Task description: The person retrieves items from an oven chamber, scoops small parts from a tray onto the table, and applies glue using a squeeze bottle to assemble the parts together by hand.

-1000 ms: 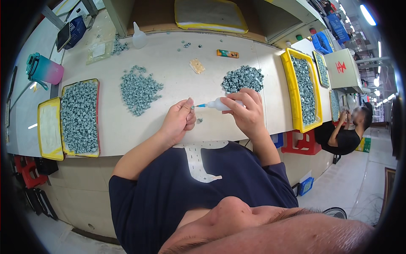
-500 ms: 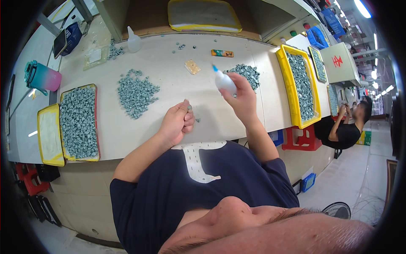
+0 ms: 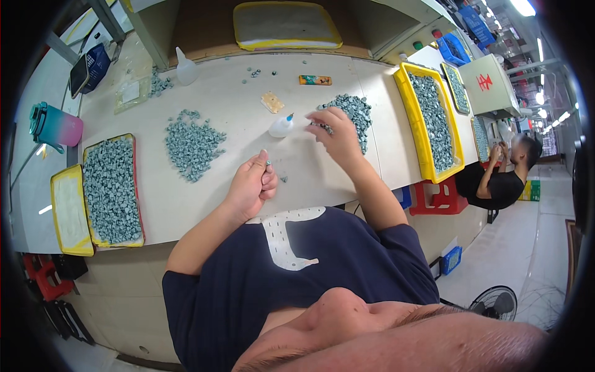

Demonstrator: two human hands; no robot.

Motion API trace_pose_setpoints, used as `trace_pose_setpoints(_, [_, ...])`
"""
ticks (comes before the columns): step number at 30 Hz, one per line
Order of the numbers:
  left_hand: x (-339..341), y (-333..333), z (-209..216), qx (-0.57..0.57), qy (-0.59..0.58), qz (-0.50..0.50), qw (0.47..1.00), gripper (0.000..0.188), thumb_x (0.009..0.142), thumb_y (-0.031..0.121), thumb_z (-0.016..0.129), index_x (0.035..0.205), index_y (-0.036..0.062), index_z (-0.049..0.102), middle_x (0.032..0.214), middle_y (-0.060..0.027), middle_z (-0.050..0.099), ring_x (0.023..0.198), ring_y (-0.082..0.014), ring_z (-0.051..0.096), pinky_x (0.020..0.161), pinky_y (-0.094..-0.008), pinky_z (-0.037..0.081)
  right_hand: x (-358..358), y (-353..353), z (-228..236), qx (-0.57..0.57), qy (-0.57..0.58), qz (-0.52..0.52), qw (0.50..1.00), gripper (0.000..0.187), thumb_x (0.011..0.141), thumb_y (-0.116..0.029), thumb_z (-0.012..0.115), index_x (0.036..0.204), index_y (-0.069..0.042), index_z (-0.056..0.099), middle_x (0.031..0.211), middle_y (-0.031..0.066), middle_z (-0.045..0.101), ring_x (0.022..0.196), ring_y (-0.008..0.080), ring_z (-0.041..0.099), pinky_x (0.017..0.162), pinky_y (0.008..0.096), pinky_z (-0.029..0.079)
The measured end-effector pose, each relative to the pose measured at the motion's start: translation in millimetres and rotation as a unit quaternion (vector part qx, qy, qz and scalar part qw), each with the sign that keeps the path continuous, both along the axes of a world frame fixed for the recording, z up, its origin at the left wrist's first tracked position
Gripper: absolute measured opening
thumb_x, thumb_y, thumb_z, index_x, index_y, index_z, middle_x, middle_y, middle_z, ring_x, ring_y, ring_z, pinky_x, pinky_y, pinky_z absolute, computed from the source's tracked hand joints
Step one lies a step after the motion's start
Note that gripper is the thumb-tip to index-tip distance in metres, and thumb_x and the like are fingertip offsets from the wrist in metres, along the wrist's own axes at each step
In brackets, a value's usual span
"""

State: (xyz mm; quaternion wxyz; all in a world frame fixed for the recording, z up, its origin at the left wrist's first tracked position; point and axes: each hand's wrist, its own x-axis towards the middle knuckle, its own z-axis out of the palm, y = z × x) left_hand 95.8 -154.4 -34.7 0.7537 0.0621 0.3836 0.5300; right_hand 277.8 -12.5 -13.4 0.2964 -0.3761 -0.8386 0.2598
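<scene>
Two bare hands show in the head view, one on each side of a blue-tipped bottle (image 3: 280, 128) of white plastic that stands on the pale table (image 3: 235, 87). Nearer the person than the bottle and a little left of it, the left hand (image 3: 249, 183) pinches one small grey-green piece (image 3: 268, 163) between thumb and fingers. Right of the bottle, the right hand (image 3: 339, 137) has its fingers bent at the near side of a right heap (image 3: 353, 110) of such pieces; whether they grip one, I cannot tell.

Farther right of the bottle, a yellow tray (image 3: 414, 127) is filled with the same kind of pieces. Left of the bottle, a left heap (image 3: 193, 146) spreads loose on the table. Well to the left of the bottle, a red-edged tray (image 3: 139, 192) carries a dense layer of pieces, and on its outer side a lined tray (image 3: 69, 208) with a yellow rim shows a whitish lining.

Just beyond the bottle lies a pale card (image 3: 272, 103). Well beyond it, inside a shelf compartment (image 3: 204, 34), rests a grey-based tray (image 3: 288, 26), also yellow-rimmed. Beyond the bottle and to its left stand a second white bottle (image 3: 185, 69) and, farther out, a clear bag (image 3: 132, 93); what the bag holds is too blurred to tell.
</scene>
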Motion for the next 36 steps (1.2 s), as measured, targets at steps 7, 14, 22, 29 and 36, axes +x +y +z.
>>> trace_pose_setpoints(7, [-1, 0, -2, 0.023, -0.037, -0.01, 0.999, 0.037, 0.1, 0.039, 0.046, 0.08, 0.0092, 0.044, 0.059, 0.0031, 0.035, 0.052, -0.0082, 0.031, 0.044, -0.0228, 0.022, 36, -9, -13, 0.145, -0.137, 0.001, 0.98, 0.014, 0.077, -0.012, 0.072, 0.088, -0.005, 0.069, 0.083, 0.0044, 0.062, 0.078, 0.0257, 0.059, 0.071, 0.0371, 0.046])
trace_pose_setpoints(14, [0, -1, 5, 0.034, -0.011, -0.029, 0.999, 0.038, 0.102, 0.039, 0.041, 0.075, 0.0121, 0.042, 0.059, 0.0034, 0.032, 0.052, -0.008, 0.028, 0.044, -0.0217, 0.021, 25, -14, -17, 0.173, -0.216, -0.027, 0.961, 0.011, 0.078, -0.014, 0.071, 0.088, -0.008, 0.07, 0.086, 0.0029, 0.064, 0.087, 0.0224, 0.059, 0.077, 0.0348, 0.044])
trace_pose_setpoints(22, [0, -1, 5, 0.047, -0.022, -0.035, 0.998, 0.038, 0.102, 0.039, 0.041, 0.074, 0.0124, 0.042, 0.059, 0.0033, 0.032, 0.053, -0.0084, 0.028, 0.044, -0.0221, 0.021, 10, -24, -5, 0.03, -0.04, -0.04, 0.998, 0.013, 0.081, -0.008, 0.069, 0.092, -0.003, 0.069, 0.087, 0.0088, 0.069, 0.082, 0.0266, 0.065, 0.074, 0.0343, 0.052])
trace_pose_setpoints(29, [-4, 0, 0, 0.031, -0.034, 0.003, 0.999, 0.037, 0.1, 0.04, 0.045, 0.077, 0.0104, 0.043, 0.059, 0.0035, 0.034, 0.052, -0.0084, 0.03, 0.044, -0.0232, 0.021, -2, -8, -16, 0.072, -0.065, 0.024, 0.995, 0.018, 0.082, -0.007, 0.064, 0.099, -0.002, 0.068, 0.095, 0.012, 0.067, 0.09, 0.029, 0.063, 0.078, 0.0355, 0.051])
trace_pose_setpoints(36, [-2, 1, 1, 0.043, -0.029, -0.011, 0.999, 0.037, 0.101, 0.038, 0.044, 0.077, 0.0106, 0.043, 0.058, 0.0032, 0.034, 0.051, -0.0081, 0.029, 0.043, -0.023, 0.021, -14, -4, -30, 0.094, -0.132, 0.059, 0.985, 0.024, 0.084, -0.006, 0.06, 0.106, -0.001, 0.066, 0.102, 0.0154, 0.061, 0.098, 0.0319, 0.058, 0.085, 0.0363, 0.048])
